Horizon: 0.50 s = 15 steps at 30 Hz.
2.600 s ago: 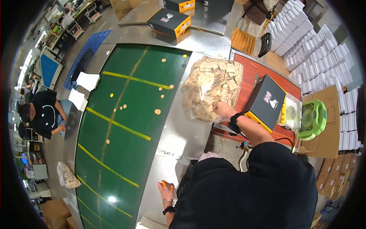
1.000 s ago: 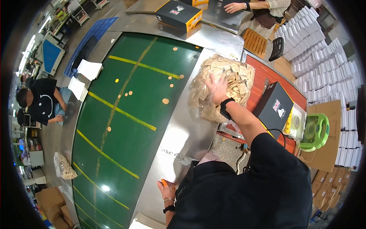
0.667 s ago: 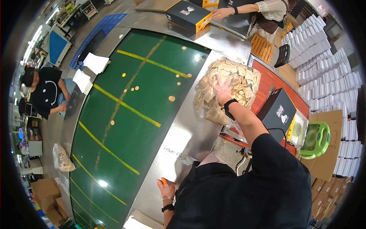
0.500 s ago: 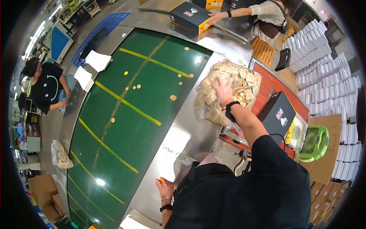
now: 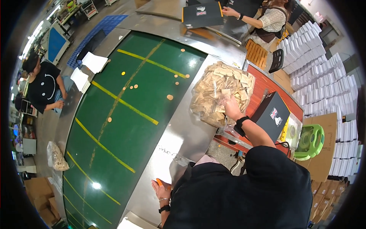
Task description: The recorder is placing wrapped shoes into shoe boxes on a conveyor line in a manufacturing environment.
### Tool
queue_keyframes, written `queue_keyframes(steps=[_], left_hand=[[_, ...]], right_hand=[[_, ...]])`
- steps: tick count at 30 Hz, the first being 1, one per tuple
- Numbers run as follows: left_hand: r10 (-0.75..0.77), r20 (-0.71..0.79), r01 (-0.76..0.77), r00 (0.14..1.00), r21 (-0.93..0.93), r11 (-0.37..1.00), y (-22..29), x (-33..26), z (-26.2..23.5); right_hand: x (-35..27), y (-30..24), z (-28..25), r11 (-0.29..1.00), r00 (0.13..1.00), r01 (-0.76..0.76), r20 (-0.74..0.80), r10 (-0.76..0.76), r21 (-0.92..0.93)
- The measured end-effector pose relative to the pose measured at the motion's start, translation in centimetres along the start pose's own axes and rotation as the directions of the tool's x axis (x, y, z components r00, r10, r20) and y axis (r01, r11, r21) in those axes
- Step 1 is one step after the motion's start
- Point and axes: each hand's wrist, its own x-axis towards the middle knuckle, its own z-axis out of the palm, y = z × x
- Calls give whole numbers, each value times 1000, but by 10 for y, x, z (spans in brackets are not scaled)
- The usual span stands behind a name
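Observation:
A clear plastic bag full of small flat tan packets (image 5: 213, 82) lies on the metal edge of the bench, partly over a red-brown table. My right hand (image 5: 232, 107) is on the bag's near side, its fingers drawn together on the packets at its top. Crinkled clear plastic lies beside the fingers. Lower down, my left hand (image 5: 163, 192) rests on the metal edge close to my body. Its fingers are around a small orange object (image 5: 159, 182), whose kind I cannot make out.
Several small round tan discs (image 5: 170, 97) lie on the green conveyor belt (image 5: 126, 141). A black box (image 5: 271, 116) and a green fan (image 5: 310, 142) stand at right. Across the bench, a co-worker's hand (image 5: 230, 12) touches another black box (image 5: 202, 14). Another person (image 5: 44, 84) stands at left.
My right hand has moved nearer to me over the packets, its fingers going from spread to drawn together. The co-worker's box has tilted and turned. My left hand stays in place.

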Motion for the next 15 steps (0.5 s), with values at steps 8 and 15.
queue_keyframes(steps=[8, 15], left_hand=[[-32, 55, 27, 998, 88, 996, -6, 1, 0], [-44, 38, 43, 998, 5, 999, -1, 0, -3]], right_hand=[[-32, -10, -29, 997, 992, -79, 95, 80, -22], [-53, -15, -20, 984, 999, 41, 37, -35, -172]])
